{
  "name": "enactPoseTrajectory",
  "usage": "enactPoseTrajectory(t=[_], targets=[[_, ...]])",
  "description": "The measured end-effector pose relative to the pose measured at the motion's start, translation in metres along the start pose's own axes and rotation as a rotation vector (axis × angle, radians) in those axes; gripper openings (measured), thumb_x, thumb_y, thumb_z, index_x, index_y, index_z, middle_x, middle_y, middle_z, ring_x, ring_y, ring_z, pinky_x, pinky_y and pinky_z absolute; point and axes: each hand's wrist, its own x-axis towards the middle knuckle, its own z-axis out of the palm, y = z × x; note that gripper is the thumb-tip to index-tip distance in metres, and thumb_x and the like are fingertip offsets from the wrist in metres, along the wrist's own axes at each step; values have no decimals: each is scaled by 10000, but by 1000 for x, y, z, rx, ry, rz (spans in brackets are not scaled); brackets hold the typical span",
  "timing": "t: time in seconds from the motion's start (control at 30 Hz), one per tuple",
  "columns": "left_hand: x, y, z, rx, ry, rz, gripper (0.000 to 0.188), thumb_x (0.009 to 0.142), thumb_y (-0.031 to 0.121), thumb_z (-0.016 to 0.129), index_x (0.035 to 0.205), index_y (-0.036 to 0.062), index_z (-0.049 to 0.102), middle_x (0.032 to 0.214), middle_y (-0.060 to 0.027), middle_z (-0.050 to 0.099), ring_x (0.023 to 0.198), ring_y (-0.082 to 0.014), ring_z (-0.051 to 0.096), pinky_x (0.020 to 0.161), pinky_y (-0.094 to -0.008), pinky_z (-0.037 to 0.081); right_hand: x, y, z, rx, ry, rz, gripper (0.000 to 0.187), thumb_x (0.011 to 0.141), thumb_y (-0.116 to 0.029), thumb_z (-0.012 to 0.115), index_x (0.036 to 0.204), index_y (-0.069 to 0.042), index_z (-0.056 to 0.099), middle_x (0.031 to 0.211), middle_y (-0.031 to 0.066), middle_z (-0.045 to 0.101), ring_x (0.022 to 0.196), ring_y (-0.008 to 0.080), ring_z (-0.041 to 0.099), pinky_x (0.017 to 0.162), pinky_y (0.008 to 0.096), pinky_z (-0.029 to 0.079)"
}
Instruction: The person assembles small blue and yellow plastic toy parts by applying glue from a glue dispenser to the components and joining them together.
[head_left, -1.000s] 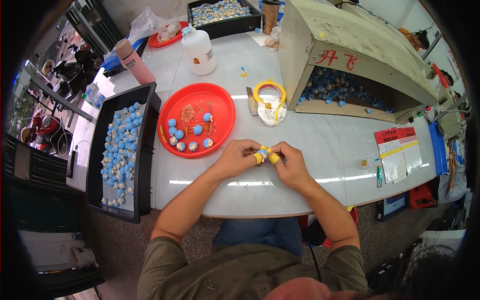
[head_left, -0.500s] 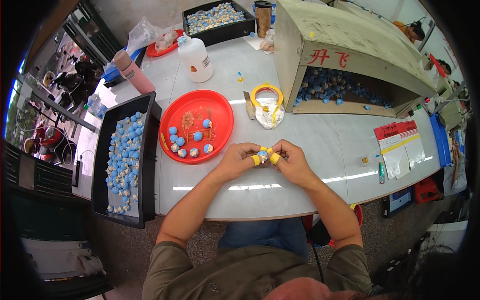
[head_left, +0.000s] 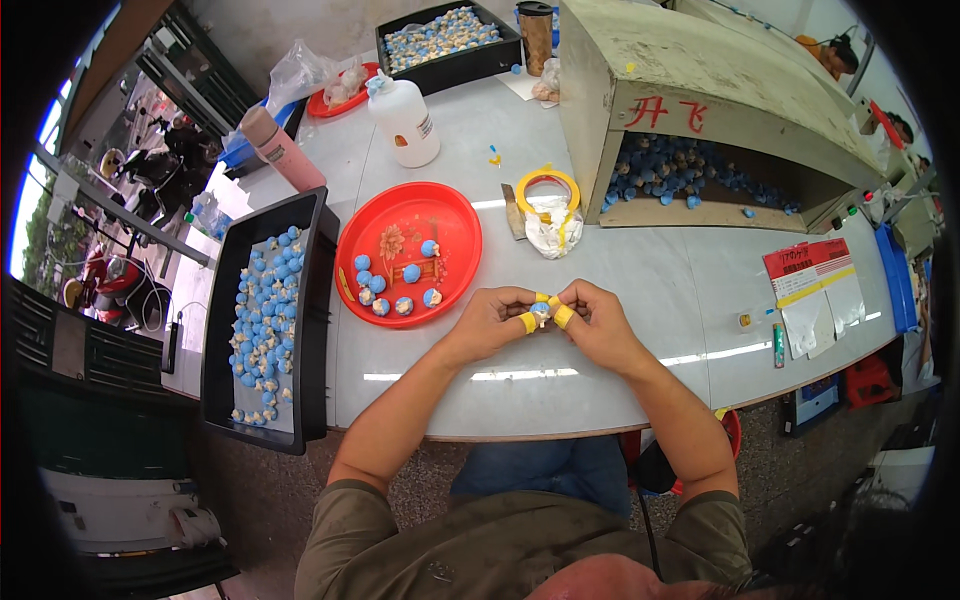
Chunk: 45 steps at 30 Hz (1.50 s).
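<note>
Between my fingertips is a small blue-and-cream figure piece, held above the table near its front edge. My left hand pinches it from the left with thumb and forefinger. From the other side, the thumb and forefinger of my right hand close on it too. Yellow tape wraps the tips of those fingers on both hands, and the fingers cover part of the piece. Just beyond my left hand lies a round red tray with several similar blue pieces in it.
A black bin of blue pieces stands at the left. Behind the red tray are a white bottle and a pink flask. Yellow tape rolls lie near a box-like cabinet holding more pieces. Red-and-white papers lie right.
The whole view has shifted slightly, so things appear a little farther right. Both hands stay together on the small piece, with hardly any change in their grip.
</note>
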Motion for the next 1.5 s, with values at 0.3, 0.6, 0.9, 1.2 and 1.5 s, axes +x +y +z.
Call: enactPoseTrajectory(t=[0.3, 0.6, 0.9, 1.2, 1.5], targets=[[4, -7, -1, -73, 93, 130, 362, 825, -3, 673, 1164, -34, 551, 1096, -113, 619, 1056, -217, 640, 914, -335, 513, 5, -4, -11, 327, 207, 184, 125, 940, -123, 599, 982, -6, 617, 739, -2, 582, 614, 48, 507, 543, 207, 420], [2, -14, -13, 384, 219, 319, 314, 803, -1, 664, 1069, 41, 502, 995, -42, 561, 880, -124, 596, 782, -281, 487, 12, -4, -8, 314, 246, 209, 125, 933, -144, 613, 933, -19, 613, 705, -11, 547, 595, 47, 473, 525, 210, 394], [-10, 42, -19, 742, 543, 162, 331, 757, 181, 764, 943, 14, 546, 823, -81, 625, 737, -138, 609, 660, -282, 473, 13, 2, -7, 245, 275, 223, 112, 939, -134, 583, 934, -27, 615, 698, -7, 535, 570, 52, 446, 506, 206, 365], [-36, 55, -110, 1398, 987, -175, 348, 788, 324, 700, 998, 53, 640, 915, -128, 688, 953, -304, 647, 801, -449, 456, 9, 3, -5, 239, 261, 191, 122, 942, -141, 591, 941, -22, 613, 678, -8, 528, 542, 49, 437, 488, 202, 350], [-39, 57, -67, 1380, 1048, 382, 407, 791, 218, 693, 1143, 36, 600, 1037, -121, 649, 991, -300, 604, 853, -454, 419, 19, 19, -3, 269, 310, 177, 107, 926, -105, 585, 988, -28, 627, 696, -5, 538, 554, 43, 442, 471, 208, 344]])
